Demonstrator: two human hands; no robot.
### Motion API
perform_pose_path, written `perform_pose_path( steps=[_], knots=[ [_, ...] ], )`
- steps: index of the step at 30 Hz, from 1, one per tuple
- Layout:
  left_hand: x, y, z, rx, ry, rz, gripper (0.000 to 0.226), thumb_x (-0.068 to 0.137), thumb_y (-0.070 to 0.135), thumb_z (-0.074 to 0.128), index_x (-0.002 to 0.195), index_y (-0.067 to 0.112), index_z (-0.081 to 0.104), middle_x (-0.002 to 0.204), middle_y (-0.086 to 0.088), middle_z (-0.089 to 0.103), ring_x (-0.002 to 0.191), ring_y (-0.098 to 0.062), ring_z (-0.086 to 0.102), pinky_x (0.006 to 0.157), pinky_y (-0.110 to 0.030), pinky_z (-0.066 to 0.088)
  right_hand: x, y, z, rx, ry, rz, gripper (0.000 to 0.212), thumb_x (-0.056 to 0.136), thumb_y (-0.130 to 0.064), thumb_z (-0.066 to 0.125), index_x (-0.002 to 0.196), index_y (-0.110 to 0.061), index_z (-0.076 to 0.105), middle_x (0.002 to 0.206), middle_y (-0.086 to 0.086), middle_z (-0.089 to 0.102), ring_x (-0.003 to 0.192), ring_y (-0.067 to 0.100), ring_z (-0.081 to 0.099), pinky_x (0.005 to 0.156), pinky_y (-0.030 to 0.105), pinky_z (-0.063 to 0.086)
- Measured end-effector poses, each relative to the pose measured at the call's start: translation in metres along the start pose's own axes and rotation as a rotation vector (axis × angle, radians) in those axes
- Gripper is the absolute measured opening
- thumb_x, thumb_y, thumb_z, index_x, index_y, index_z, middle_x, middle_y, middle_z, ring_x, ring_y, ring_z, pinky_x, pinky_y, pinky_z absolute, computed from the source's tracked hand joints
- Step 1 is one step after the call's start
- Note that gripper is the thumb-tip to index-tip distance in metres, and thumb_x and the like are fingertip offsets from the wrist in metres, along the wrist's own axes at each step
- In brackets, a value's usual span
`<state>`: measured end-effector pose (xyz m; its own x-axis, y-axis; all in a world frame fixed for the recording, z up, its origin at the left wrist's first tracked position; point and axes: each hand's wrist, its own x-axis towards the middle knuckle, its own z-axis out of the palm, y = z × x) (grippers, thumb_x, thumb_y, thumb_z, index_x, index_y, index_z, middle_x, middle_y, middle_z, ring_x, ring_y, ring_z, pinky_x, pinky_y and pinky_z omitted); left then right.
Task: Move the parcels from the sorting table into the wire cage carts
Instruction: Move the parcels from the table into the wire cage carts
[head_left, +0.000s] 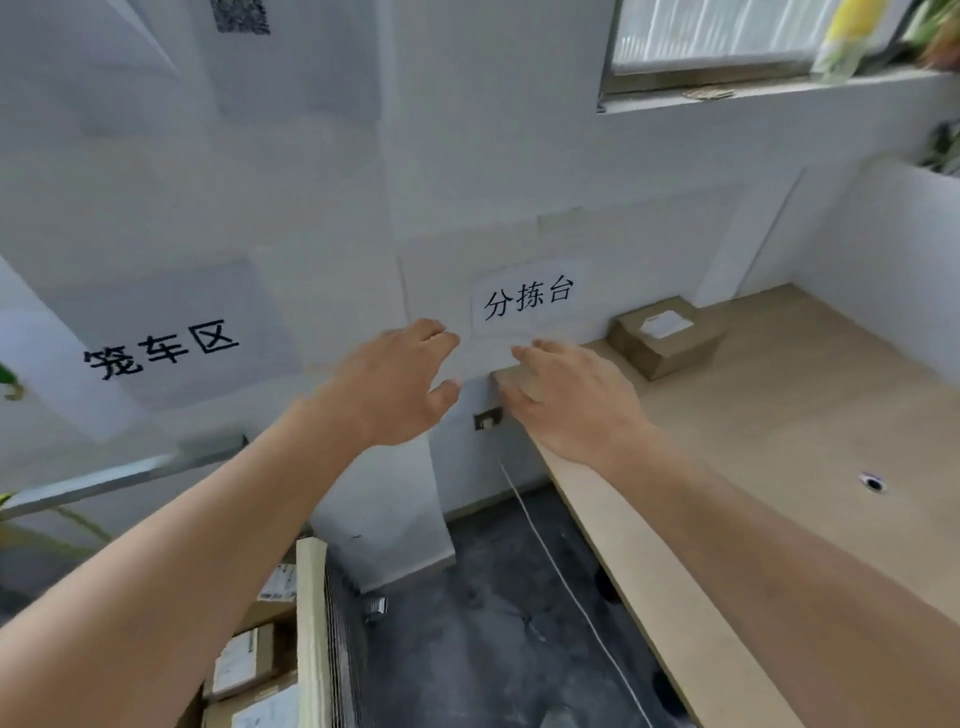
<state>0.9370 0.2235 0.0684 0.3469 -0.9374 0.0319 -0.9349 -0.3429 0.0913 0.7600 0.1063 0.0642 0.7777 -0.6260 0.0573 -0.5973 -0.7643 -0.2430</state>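
Left hand (395, 384) and right hand (576, 400) reached forward with fingers loosely spread, holding nothing, 1 brown parcel (667, 335) sat at the far wall end of the sorting table (779, 415), wire cage cart (332, 639) at lower left held several labelled boxes (244, 665).

light wooden table (779, 415), one cardboard parcel (667, 335) on it

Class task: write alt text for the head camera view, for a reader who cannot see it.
Two bare, empty hands, left hand and right hand, reach forward with fingers spread toward a cardboard parcel at the wall end of a wooden sorting table. Labelled parcels lie in a cart at lower left.
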Motion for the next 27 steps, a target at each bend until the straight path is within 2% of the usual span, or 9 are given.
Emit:
perform_pose_path(
  steps=[4, 12, 16, 23, 27],
  knots=[
    [0.059, 0.028, 0.018, -0.019, -0.04, 0.089, 0.057, 0.105, 0.047, 0.045, 0.156, 0.022, 0.037, 0.16, 0.005, 0.033, 0.141, -0.026, 0.042, 0.112, -0.046, 0.042, 0.018, 0.054, 0.013, -0.024, 0.01, 0.074, 0.056, 0.102, -0.051, 0.047, 0.151, -0.024, 0.049, 0.149, 0.002, 0.054, 0.138, 0.027, 0.048, 0.112, 0.043, 0.039],
    [0.18, 0.102, 0.064, -0.05, -0.096, 0.161, 0.055, 0.104, 0.047, 0.046, 0.152, 0.023, 0.04, 0.157, 0.007, 0.036, 0.137, -0.026, 0.046, 0.105, -0.048, 0.047, 0.062, 0.174, 0.03, -0.019, -0.03, 0.227, 0.059, 0.103, -0.052, 0.045, 0.154, -0.024, 0.045, 0.155, 0.0, 0.049, 0.14, 0.026, 0.047, 0.112, 0.041, 0.04],
    [0.234, 0.135, 0.084, -0.095, -0.104, 0.217, 0.056, 0.104, 0.046, 0.049, 0.154, 0.022, 0.04, 0.16, 0.007, 0.035, 0.14, -0.023, 0.044, 0.107, -0.039, 0.043, 0.082, 0.228, 0.034, -0.011, -0.057, 0.314, 0.059, 0.103, -0.054, 0.043, 0.155, -0.025, 0.044, 0.156, 0.0, 0.047, 0.141, 0.025, 0.046, 0.112, 0.04, 0.039],
    [0.336, 0.158, 0.131, -0.138, -0.193, 0.317, 0.058, 0.104, 0.043, 0.05, 0.156, 0.019, 0.04, 0.164, 0.003, 0.032, 0.145, -0.023, 0.039, 0.114, -0.036, 0.037, 0.137, 0.3, 0.057, 0.124, -0.096, 0.443, 0.06, 0.103, -0.052, 0.046, 0.157, -0.025, 0.042, 0.164, 0.001, 0.037, 0.15, 0.02, 0.035, 0.119, 0.041, 0.034],
    [0.411, 0.164, 0.171, -0.136, -0.259, 0.389, 0.058, 0.104, 0.044, 0.049, 0.155, 0.021, 0.039, 0.164, 0.005, 0.031, 0.144, -0.024, 0.041, 0.113, -0.04, 0.04, 0.184, 0.337, 0.084, 0.167, -0.1, 0.547, 0.06, 0.102, -0.051, 0.046, 0.156, -0.026, 0.042, 0.164, 0.002, 0.037, 0.15, 0.021, 0.036, 0.118, 0.041, 0.036]
  ],
)
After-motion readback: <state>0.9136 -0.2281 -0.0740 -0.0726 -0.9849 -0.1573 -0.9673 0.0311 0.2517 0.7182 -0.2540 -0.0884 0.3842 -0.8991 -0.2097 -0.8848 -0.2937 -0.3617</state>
